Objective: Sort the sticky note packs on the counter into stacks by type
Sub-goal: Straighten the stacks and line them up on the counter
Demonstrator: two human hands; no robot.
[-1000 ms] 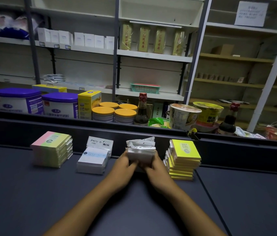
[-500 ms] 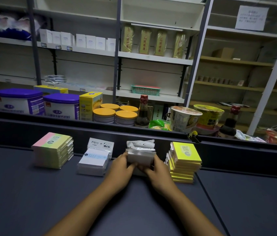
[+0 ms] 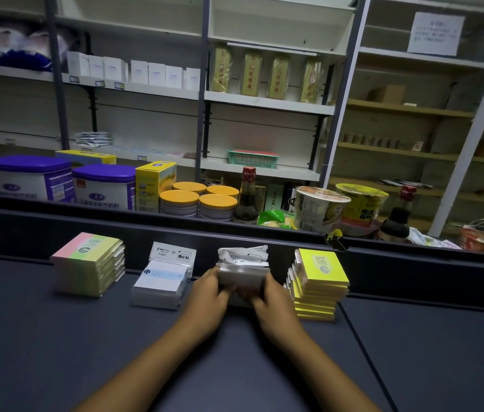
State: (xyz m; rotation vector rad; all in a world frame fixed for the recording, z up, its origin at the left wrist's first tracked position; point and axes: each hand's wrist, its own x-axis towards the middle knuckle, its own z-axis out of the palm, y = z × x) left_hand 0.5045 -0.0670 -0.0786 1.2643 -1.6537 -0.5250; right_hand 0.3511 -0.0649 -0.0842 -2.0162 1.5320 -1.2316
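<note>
Several stacks of sticky note packs stand in a row on the dark counter (image 3: 56,352). At the left is a pink-green-yellow stack (image 3: 87,263). Beside it sits a white and pale blue stack (image 3: 160,281). In the middle is a stack of clear-wrapped grey-white packs (image 3: 242,267), with my left hand (image 3: 208,295) gripping its left side and my right hand (image 3: 273,301) gripping its right side. A plain yellow stack (image 3: 319,282) stands just right of my right hand.
A raised dark ledge (image 3: 145,230) runs behind the stacks. Beyond it stand purple-lidded tubs (image 3: 26,179), a yellow box (image 3: 156,185), orange-lidded tins (image 3: 199,200), sauce bottles (image 3: 246,197) and noodle cups (image 3: 321,208). Shelving fills the background. A seam (image 3: 365,352) crosses the counter at the right.
Both hands have stayed on the middle stack, squeezing its sides slightly closer. The stacks keep their places.
</note>
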